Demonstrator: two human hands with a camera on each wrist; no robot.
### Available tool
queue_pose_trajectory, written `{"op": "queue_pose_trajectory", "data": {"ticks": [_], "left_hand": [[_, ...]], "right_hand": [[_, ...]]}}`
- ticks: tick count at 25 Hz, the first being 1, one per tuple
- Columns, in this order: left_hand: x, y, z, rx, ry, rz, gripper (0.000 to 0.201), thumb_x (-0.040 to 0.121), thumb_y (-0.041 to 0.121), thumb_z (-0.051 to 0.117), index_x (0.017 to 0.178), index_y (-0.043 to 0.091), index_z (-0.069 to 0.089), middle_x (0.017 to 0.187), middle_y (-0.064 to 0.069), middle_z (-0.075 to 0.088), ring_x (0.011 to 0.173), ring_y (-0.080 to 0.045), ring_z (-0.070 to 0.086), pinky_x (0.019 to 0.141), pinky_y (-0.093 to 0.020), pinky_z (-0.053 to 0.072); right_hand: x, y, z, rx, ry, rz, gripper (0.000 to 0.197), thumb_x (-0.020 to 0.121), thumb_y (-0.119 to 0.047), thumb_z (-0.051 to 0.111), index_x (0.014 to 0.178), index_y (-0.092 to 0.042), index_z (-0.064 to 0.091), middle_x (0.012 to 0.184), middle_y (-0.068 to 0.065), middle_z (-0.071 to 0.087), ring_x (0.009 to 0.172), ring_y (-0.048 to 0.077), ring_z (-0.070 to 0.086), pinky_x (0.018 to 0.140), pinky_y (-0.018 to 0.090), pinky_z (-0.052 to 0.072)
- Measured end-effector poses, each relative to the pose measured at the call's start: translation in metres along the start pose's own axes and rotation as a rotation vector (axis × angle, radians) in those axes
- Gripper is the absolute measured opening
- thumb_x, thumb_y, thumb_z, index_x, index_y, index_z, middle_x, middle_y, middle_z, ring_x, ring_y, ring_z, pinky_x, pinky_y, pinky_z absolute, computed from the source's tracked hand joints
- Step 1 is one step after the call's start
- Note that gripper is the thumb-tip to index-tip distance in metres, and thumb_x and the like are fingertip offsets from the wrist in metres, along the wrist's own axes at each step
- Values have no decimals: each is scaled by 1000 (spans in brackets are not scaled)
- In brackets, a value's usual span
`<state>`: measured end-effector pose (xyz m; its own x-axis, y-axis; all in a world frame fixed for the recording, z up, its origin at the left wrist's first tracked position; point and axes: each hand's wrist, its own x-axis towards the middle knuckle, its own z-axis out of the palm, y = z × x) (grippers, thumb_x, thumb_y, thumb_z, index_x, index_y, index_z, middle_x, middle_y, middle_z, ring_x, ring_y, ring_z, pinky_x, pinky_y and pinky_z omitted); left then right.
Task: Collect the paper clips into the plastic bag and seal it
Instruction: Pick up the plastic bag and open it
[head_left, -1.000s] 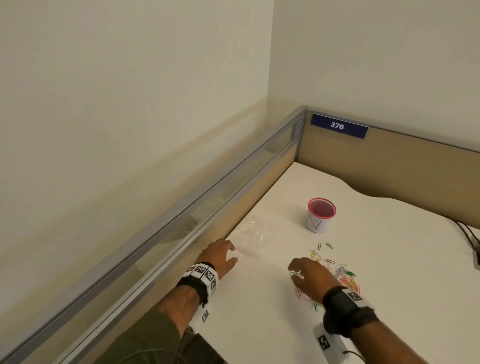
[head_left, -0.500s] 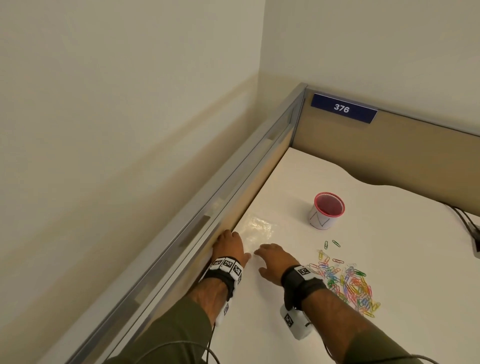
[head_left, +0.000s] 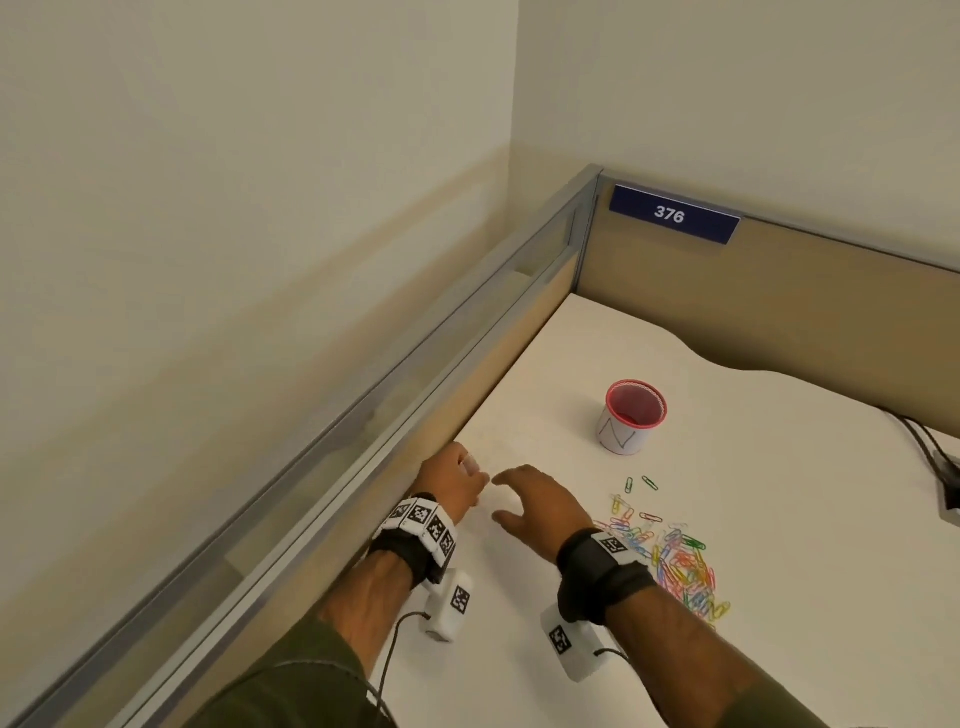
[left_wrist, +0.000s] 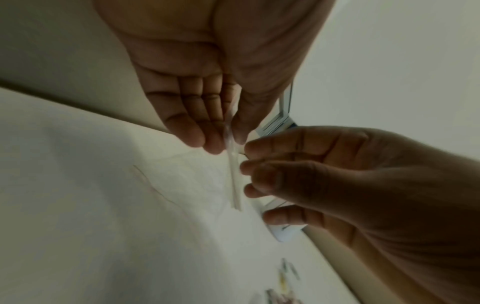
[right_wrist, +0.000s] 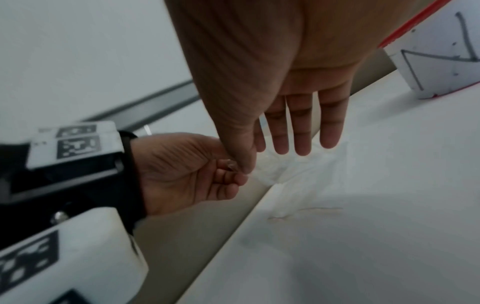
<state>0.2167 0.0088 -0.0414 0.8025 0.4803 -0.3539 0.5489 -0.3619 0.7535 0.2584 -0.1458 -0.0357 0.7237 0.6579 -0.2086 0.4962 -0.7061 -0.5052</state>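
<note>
The clear plastic bag (right_wrist: 298, 170) lies crumpled on the white desk by the left partition and hardly shows in the head view. My left hand (head_left: 475, 475) pinches the bag's top strip (left_wrist: 235, 181) between thumb and fingers and lifts that edge. My right hand (head_left: 498, 501) hovers just right of it with fingers spread and loosely bent, tips close to the strip, gripping nothing. A pile of coloured paper clips (head_left: 670, 556) lies on the desk to the right of my right wrist, with a few strays toward the cup.
A white cup with a red rim (head_left: 635, 415) stands beyond the clips. The grey-framed partition (head_left: 395, 415) runs along the desk's left edge, right beside my left hand. Black cables (head_left: 930, 447) lie at the far right.
My right hand left the clip pile and moved left to the bag. My left hand went from lying flat beside the bag to pinching its edge. The head view shifted.
</note>
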Motion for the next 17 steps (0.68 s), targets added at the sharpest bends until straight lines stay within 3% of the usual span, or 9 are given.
{"op": "queue_pose_trajectory", "data": {"ticks": [3, 6, 9, 13, 17], "left_hand": [[-33, 8, 7, -220, 23, 50, 13, 90, 15, 69, 95, 4, 63, 83, -14, 74, 59, -17, 69, 57, -29, 60], [-57, 15, 14, -394, 11, 71, 14, 90, 16, 72, 91, 4, 65, 79, -13, 75, 61, -20, 73, 64, -38, 64], [-73, 22, 17, -528, -3, 65, 19, 93, 23, 69, 86, 5, 67, 82, -16, 76, 70, -28, 76, 71, -43, 64], [-92, 24, 22, -625, -52, 82, 17, 98, 17, 61, 92, 4, 71, 89, -14, 78, 79, -27, 78, 69, -35, 63], [-103, 26, 31, -614, -15, 85, 18, 93, 16, 69, 99, -1, 70, 90, -18, 78, 79, -27, 78, 70, -34, 63]], "right_hand": [[-24, -3, -11, 93, 95, -59, 34, 86, -42, 65, 115, -28, 58, 117, -6, 61, 96, 12, 60, 84, 26, 51], [-46, -6, -21, 149, 151, -87, 25, 86, -43, 64, 102, -24, 63, 104, -5, 64, 81, 11, 61, 75, 25, 52], [-60, -3, -27, 234, 202, -75, 25, 83, -42, 68, 99, -23, 63, 99, -5, 62, 78, 11, 61, 74, 26, 54], [-71, 4, -30, 282, 278, -41, 20, 91, -36, 59, 97, -19, 66, 97, -1, 65, 81, 13, 61, 75, 26, 52], [-81, 9, -29, 280, 285, -49, 21, 95, -31, 53, 97, -16, 67, 95, 2, 66, 81, 15, 59, 76, 26, 50]]}}
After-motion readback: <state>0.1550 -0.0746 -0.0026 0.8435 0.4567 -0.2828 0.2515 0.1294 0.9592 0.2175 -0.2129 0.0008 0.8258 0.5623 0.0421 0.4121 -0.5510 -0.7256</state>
